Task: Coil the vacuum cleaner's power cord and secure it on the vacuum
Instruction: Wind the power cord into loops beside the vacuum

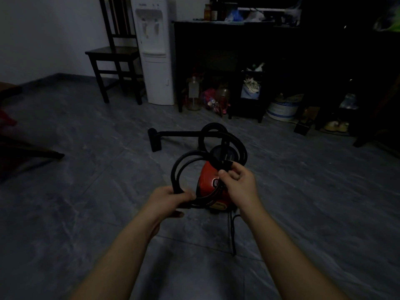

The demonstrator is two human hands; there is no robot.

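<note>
A small red vacuum cleaner [208, 180] sits on the grey tiled floor straight ahead, partly hidden by my hands. Its black hose [234, 137] loops above it, and the wand with the floor nozzle [154, 139] lies behind to the left. I hold the black power cord [180, 167] in loops over the vacuum. My left hand [171, 200] grips the bottom of the coil. My right hand [238, 180] pinches the cord near the plug end at the top right. A loose stretch of cord trails on the floor [232, 234] below my right wrist.
A dark wooden chair [114, 55] and a white water dispenser [157, 50] stand against the far wall. A dark shelf unit [227, 50] with bottles, bags and a bucket under it fills the back right. A dark furniture leg [32, 152] lies at the left edge.
</note>
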